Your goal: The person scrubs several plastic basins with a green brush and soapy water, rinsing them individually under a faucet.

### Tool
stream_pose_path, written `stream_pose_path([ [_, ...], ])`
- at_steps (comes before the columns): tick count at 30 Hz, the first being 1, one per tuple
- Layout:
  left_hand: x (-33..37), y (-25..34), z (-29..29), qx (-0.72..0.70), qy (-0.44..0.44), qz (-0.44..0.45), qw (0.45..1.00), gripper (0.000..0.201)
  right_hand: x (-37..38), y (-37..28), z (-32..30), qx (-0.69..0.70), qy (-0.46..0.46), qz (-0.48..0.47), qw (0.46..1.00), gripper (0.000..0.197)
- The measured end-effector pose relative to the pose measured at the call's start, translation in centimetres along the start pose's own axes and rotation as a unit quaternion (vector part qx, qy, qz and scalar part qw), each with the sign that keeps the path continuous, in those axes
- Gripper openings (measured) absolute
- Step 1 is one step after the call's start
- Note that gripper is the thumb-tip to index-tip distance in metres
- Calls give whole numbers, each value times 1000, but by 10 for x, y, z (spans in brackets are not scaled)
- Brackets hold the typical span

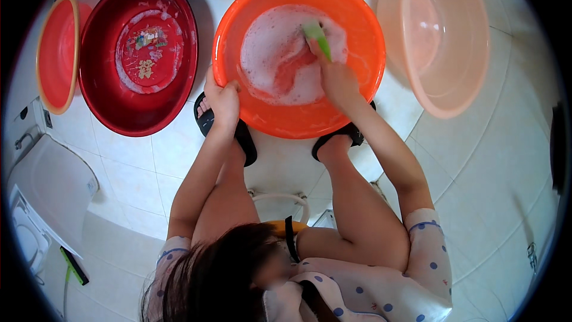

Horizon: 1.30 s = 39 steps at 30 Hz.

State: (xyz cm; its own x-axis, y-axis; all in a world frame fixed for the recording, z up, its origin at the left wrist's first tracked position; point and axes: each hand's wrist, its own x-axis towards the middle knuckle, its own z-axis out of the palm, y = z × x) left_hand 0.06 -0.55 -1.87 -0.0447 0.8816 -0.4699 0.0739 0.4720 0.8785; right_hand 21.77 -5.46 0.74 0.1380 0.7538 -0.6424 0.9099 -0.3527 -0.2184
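Right hand (339,85) wraps firmly round a green brush (323,46), its head at the suds (271,30) just beyond the grip, orange basin (364,42) beneath; left hand (225,104) clamps that basin's rim, dark red basin (134,116) farther left.

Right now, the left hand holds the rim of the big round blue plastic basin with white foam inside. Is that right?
Not blue: the big round plastic basin is orange. The head view shows it, with the left hand holding its rim and white foam inside.
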Motion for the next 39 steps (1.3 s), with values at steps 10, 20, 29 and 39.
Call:
stream_pose_path([
  [10,7,-15,-1,-228,-13,-45,973,34,1,-71,63,298,66,-220,927,58],
  [20,-4,1,-4,-221,-47,-98,969,45,-15,-112,-6,731,-203,31,651,56],
  [29,2,-14,-5,-236,-52,-53,969,40,-62,-54,23,369,-215,-165,889,54],
  [39,0,-6,3,-128,-11,-34,991,29,-46,-17,17,184,-247,-172,936,60],
])
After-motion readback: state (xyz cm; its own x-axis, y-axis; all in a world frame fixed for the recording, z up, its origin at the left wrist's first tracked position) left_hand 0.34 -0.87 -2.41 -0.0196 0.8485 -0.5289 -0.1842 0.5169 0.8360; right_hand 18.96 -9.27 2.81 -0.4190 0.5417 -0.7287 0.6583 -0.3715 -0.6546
